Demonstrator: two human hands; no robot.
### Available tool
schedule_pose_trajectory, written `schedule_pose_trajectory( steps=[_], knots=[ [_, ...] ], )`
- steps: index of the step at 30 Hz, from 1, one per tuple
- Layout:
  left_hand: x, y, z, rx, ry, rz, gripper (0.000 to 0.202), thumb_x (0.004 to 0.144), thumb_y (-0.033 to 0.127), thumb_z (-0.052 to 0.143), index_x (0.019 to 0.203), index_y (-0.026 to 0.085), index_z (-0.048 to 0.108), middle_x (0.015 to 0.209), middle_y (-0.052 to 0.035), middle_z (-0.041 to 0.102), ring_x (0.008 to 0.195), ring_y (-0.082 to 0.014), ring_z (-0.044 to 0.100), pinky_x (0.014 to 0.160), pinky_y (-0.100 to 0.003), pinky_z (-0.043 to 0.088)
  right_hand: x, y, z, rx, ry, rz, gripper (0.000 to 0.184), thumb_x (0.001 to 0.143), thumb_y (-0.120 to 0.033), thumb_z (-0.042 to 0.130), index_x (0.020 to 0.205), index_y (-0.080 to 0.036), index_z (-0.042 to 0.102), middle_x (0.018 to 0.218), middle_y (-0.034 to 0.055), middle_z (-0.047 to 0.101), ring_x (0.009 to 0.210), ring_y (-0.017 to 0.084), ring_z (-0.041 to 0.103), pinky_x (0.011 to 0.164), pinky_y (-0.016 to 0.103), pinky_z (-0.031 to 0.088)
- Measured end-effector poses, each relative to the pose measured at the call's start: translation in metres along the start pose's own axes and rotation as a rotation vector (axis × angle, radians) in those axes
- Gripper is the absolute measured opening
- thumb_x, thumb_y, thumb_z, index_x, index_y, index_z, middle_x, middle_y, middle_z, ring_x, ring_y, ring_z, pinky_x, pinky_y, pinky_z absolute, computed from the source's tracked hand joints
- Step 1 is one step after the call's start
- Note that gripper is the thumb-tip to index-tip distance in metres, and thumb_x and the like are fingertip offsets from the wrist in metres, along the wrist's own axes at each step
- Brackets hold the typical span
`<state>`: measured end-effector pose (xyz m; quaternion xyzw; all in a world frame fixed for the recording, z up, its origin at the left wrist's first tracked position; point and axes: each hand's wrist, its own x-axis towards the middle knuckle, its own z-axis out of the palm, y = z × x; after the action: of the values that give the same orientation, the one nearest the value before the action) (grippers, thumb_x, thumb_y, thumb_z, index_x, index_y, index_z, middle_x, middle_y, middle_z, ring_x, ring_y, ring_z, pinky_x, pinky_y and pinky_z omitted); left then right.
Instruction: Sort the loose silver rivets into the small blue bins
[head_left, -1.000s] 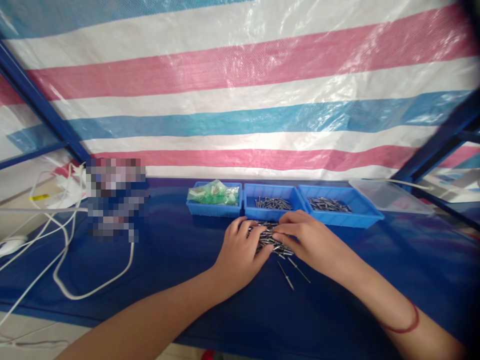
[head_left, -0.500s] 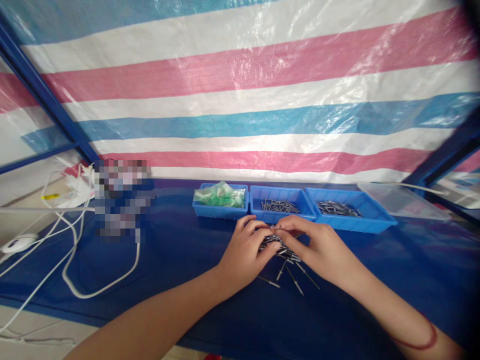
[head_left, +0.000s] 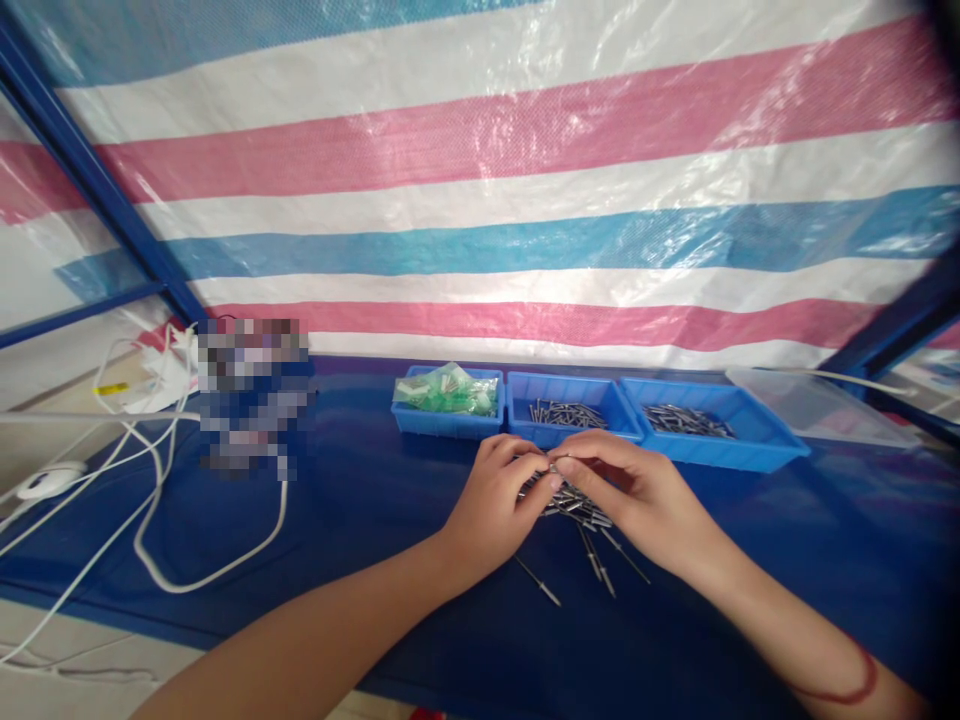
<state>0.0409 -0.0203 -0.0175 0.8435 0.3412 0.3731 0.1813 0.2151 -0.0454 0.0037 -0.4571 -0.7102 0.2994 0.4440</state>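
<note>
Two hands meet over a heap of metal pins at a blue desk

A person's left hand point(head_left: 499, 495) and right hand point(head_left: 634, 480) come together at the fingertips above a pile of metal pins point(head_left: 574, 508), right of the middle of the blue desk point(head_left: 360, 540). The left hand curls around the pile's left side; the right arches over the other, its thumb and forefinger drawn close. Whether either pinches a pin cannot be told, as the fingers hide the spot. A few loose pins point(head_left: 590, 553) lie apart, toward the desk's front edge.

Directly behind the pile, three blue bins line up near the back edge, blocking the way there: the left bin point(head_left: 450, 427) carries green-tinted plastic bags point(head_left: 450, 390), while the middle bin point(head_left: 566, 385) and right bin point(head_left: 739, 455) hold more pins. Beside the right bin, toward the back right corner, lies a clear plastic sheet point(head_left: 817, 410).

Along the left end, well clear of the hands, a white cable point(head_left: 277, 530) loops across the desk near a blurred-out patch point(head_left: 255, 390). A striped tarp point(head_left: 480, 175) hangs behind the back edge.
</note>
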Motion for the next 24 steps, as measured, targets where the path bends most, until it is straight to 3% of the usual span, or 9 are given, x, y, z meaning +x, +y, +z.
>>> schedule_pose_trajectory(
  steps=[3, 6, 9, 11, 13, 16, 20, 24],
  knots=[
    [0.000, 0.000, -0.001, 0.001, 0.013, -0.012, 0.016, 0.092, 0.029, 0.051, 0.088, 0.020, 0.063, 0.096, -0.0049, 0.061, 0.101, -0.0195, 0.051, 0.094, -0.034, 0.042, 0.001, -0.001, -0.004, -0.065, 0.003, -0.027, 0.017, 0.088, -0.034, 0.055, 0.092, -0.022, 0.066, 0.095, 0.0064, 0.065, 0.087, 0.020, 0.061, 0.072, 0.031, 0.050],
    [0.000, 0.001, -0.003, 0.023, 0.049, -0.057, 0.016, 0.092, 0.029, 0.050, 0.090, 0.021, 0.063, 0.096, -0.0047, 0.062, 0.100, -0.0203, 0.052, 0.093, -0.036, 0.042, 0.002, -0.003, -0.009, -0.201, 0.018, -0.050, 0.017, 0.087, -0.033, 0.055, 0.090, -0.022, 0.067, 0.090, 0.0059, 0.065, 0.072, 0.016, 0.059, 0.061, 0.028, 0.048],
    [0.000, 0.005, -0.007, 0.058, 0.096, -0.084, 0.018, 0.092, 0.030, 0.050, 0.105, 0.021, 0.060, 0.105, -0.0059, 0.062, 0.105, -0.0219, 0.051, 0.096, -0.039, 0.040, 0.005, -0.004, -0.022, -0.329, 0.003, -0.117, 0.019, 0.088, -0.033, 0.053, 0.084, -0.021, 0.068, 0.087, 0.0054, 0.066, 0.064, 0.014, 0.057, 0.056, 0.027, 0.045],
    [-0.001, 0.009, -0.010, 0.088, 0.087, -0.061, 0.031, 0.090, 0.032, 0.052, 0.119, 0.020, 0.053, 0.114, -0.0081, 0.060, 0.110, -0.0231, 0.049, 0.098, -0.040, 0.039, 0.007, -0.001, -0.037, -0.455, 0.078, -0.137, 0.022, 0.089, -0.034, 0.052, 0.082, -0.020, 0.067, 0.088, 0.0054, 0.066, 0.066, 0.014, 0.058, 0.059, 0.027, 0.045],
    [-0.003, 0.012, -0.013, 0.116, -0.017, 0.040, 0.040, 0.089, 0.039, 0.053, 0.125, 0.020, 0.051, 0.117, -0.0090, 0.059, 0.113, -0.0239, 0.048, 0.099, -0.040, 0.037, 0.009, 0.008, -0.058, -0.647, 0.234, -0.104, 0.022, 0.088, -0.036, 0.052, 0.082, -0.019, 0.067, 0.086, 0.0048, 0.067, 0.066, 0.015, 0.058, 0.063, 0.027, 0.043],
    [-0.008, 0.018, -0.012, 0.156, -0.243, 0.272, 0.047, 0.086, 0.053, 0.053, 0.123, 0.024, 0.055, 0.122, -0.0069, 0.059, 0.120, -0.0253, 0.045, 0.105, -0.042, 0.031, 0.010, 0.031, -0.089, -0.992, 0.451, 0.075, 0.022, 0.084, -0.037, 0.055, 0.081, -0.019, 0.067, 0.082, 0.0050, 0.067, 0.066, 0.018, 0.061, 0.060, 0.028, 0.040],
    [-0.016, 0.022, -0.006, 0.237, -0.391, 0.396, 0.038, 0.089, 0.051, 0.049, 0.121, 0.031, 0.057, 0.133, -0.0011, 0.055, 0.132, -0.0277, 0.034, 0.111, -0.053, 0.012, 0.010, 0.057, -0.112, -1.217, 0.326, 0.321, 0.037, 0.087, -0.047, 0.045, 0.092, -0.018, 0.069, 0.081, 0.0102, 0.068, 0.069, 0.025, 0.063, 0.057, 0.031, 0.036],
    [-0.020, 0.024, -0.001, 0.253, -0.419, 0.357, 0.027, 0.092, 0.042, 0.047, 0.111, 0.032, 0.063, 0.132, 0.0021, 0.056, 0.133, -0.0263, 0.035, 0.111, -0.056, 0.007, 0.012, 0.057, -0.109, -1.167, 0.377, 0.321, 0.041, 0.086, -0.051, 0.044, 0.103, -0.020, 0.065, 0.082, 0.0057, 0.069, 0.067, 0.022, 0.063, 0.055, 0.029, 0.036]
  ],
)
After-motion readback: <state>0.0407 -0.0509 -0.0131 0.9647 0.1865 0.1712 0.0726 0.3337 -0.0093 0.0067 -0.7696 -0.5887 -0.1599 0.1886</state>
